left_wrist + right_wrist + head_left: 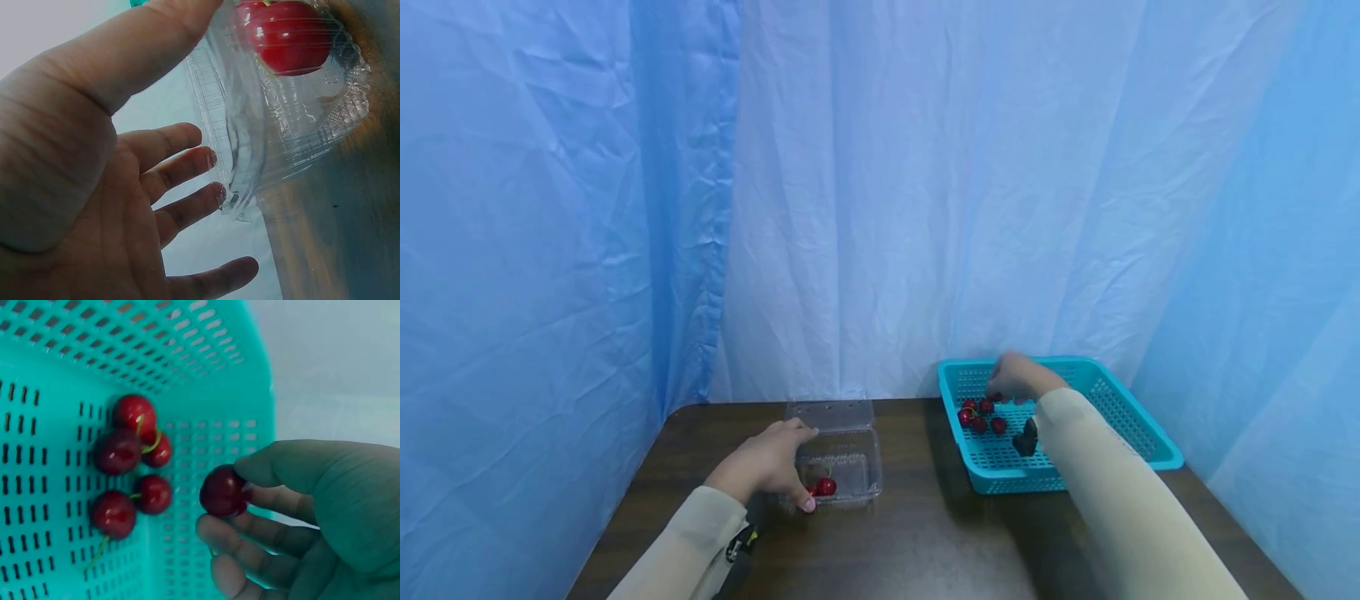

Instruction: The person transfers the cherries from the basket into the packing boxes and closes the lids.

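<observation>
At the left, a clear plastic clamshell box lies with its lid folded back; red cherries sit at its near left. My left hand spans the box's left side, thumb at the near rim and fingers spread toward the back. In the left wrist view the fingers are fairly straight, with tips right at the plastic. My right hand reaches into a turquoise basket. Its thumb and fingers pinch a dark red cherry above the basket's mesh. Several stemmed cherries lie beside it in the basket.
Both containers stand on a dark wooden table. Right behind its far edge hangs a pale blue curtain, which also closes in both sides. The basket's raised rim surrounds the right hand. A black wrist device hangs under the right sleeve.
</observation>
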Demonstrator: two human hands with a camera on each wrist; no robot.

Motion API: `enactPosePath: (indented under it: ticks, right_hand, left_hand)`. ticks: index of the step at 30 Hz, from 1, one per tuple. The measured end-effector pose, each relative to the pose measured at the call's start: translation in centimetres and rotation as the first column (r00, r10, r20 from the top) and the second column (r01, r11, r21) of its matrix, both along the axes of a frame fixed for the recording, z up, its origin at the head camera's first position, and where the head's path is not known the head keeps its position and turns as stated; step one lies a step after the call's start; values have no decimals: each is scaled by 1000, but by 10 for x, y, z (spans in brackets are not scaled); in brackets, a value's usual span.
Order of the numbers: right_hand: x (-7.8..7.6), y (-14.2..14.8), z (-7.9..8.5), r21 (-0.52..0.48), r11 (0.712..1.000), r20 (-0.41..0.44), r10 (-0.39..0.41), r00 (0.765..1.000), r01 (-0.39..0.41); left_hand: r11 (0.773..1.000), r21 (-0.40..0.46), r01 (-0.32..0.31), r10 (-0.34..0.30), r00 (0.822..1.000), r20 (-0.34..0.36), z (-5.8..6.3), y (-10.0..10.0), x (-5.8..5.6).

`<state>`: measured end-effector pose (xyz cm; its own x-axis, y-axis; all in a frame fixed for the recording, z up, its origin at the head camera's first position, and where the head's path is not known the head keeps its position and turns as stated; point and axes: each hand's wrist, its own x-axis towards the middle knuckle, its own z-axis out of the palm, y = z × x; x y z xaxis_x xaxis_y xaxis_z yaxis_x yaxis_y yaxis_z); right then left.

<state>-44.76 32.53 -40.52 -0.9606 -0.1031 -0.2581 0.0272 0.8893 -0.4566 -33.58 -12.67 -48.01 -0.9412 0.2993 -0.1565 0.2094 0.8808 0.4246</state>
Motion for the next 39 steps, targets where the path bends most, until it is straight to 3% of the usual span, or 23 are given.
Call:
enactPosePath:
  ticks: [7,14,21,26,30,39]
  right_hand:
    - [11,-25,17,37,998,-72,57,996,-55]
    - [18,-52,23,49,997,-121,69,990,-64]
    - [26,-82,25,38,990,-187,138,973,-133]
    - [35,-109,20,33,986,-208,165,964,-161]
    - [41,-129,12,27,972,-200,234,951,-234]
    - [52,-166,-11,-14,912,-209,399,893,-410]
  left_hand:
    - [1000,5,-14,14,1000,-20,0,0,3]
    - [1000,6,-8,9,1000,-22,0,0,4]
    - [1000,13,-9,9,1000,-16,0,0,4]
    - [1000,13,-9,9,1000,-19,2,0,4]
    - [1000,13,-11,12,1000,-18,2,0,4]
    - [1000,-4,-3,3,1000,-24,0,0,3]
